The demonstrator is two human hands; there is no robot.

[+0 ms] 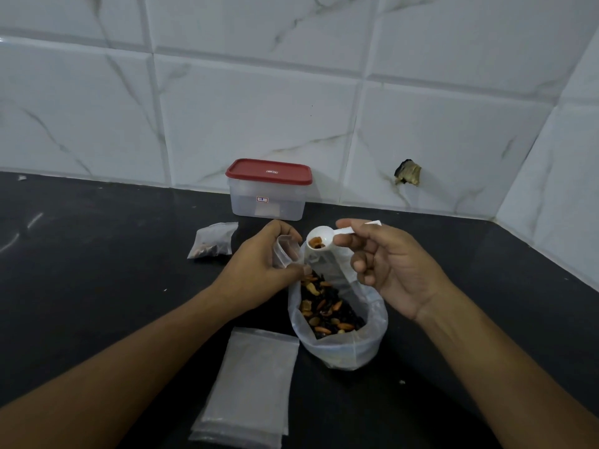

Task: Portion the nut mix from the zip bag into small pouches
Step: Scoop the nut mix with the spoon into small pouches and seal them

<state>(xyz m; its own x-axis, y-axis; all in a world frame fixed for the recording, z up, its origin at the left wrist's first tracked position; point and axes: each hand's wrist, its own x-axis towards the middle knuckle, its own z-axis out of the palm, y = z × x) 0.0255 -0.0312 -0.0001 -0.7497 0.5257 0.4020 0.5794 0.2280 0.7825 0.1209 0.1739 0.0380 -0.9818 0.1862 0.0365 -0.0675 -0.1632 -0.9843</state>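
The open zip bag of nut mix lies on the dark counter at the centre. My left hand holds a small clear pouch with its mouth open, just left of the bag's top. My right hand pinches the handle of a white spoon. The spoon's bowl carries a few nut pieces and hovers right beside the pouch mouth, above the bag.
A filled small pouch lies to the left. A stack of empty pouches sits near the front. A clear box with a red lid stands against the tiled wall. The wall corner closes in on the right.
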